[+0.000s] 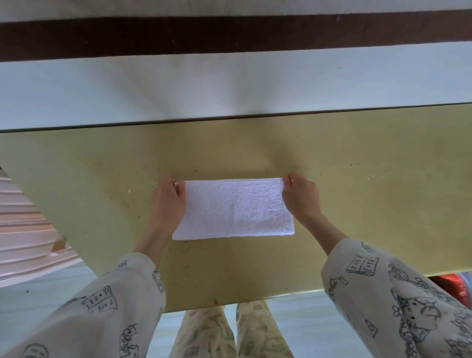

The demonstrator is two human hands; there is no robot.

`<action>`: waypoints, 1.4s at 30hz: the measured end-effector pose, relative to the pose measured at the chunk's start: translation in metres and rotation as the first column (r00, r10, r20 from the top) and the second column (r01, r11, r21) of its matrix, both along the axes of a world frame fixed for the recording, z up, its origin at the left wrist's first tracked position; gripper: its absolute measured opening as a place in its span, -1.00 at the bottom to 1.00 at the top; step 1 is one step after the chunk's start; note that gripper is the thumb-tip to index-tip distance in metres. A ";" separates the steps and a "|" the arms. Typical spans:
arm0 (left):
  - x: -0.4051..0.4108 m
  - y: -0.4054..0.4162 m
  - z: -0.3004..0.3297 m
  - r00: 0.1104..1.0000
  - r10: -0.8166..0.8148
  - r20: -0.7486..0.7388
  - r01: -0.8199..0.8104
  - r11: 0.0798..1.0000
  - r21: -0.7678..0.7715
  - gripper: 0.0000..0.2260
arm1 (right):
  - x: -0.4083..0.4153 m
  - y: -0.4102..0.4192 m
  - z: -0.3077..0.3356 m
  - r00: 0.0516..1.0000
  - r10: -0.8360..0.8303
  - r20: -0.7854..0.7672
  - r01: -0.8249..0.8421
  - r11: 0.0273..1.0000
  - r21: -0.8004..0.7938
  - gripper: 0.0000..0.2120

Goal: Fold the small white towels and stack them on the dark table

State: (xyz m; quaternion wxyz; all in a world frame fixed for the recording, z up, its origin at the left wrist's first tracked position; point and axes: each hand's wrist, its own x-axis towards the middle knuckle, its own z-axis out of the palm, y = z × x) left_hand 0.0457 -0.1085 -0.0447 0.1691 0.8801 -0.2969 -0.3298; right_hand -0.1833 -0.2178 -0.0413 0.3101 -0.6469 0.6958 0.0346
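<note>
A small white towel (pixel 232 208), folded into a wide rectangle, lies flat on a yellow-green tabletop (pixel 365 186) in the middle of the head view. My left hand (pixel 167 202) pinches its far left corner. My right hand (pixel 302 196) pinches its far right corner. Both far corners sit at the towel's back edge; the near edge rests on the table. No other towels and no dark table are in sight.
The tabletop's far edge meets a pale wall with a dark brown band (pixel 223 33). A pink ribbed object (pixel 18 229) stands off the table's left side. Something red (pixel 456 288) shows below the table's right front edge. My patterned trouser legs (pixel 228 339) are beneath.
</note>
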 end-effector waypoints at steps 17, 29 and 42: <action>-0.023 0.016 0.002 0.829 -0.268 0.490 0.347 0.935 -0.077 -0.84 | 0.003 0.031 -0.008 0.942 0.316 -0.114 -0.327 0.785 -0.527 -0.74; -0.047 -0.037 -0.026 0.713 -0.476 0.515 0.645 0.733 -0.216 -0.90 | 0.043 0.019 -0.033 0.867 0.491 -0.079 -0.453 0.713 -0.536 -0.82; -0.044 -0.040 -0.027 0.702 -0.487 0.519 0.666 0.707 -0.237 -0.92 | 0.048 0.007 -0.027 0.811 0.579 -0.086 -0.567 0.741 -0.359 -0.91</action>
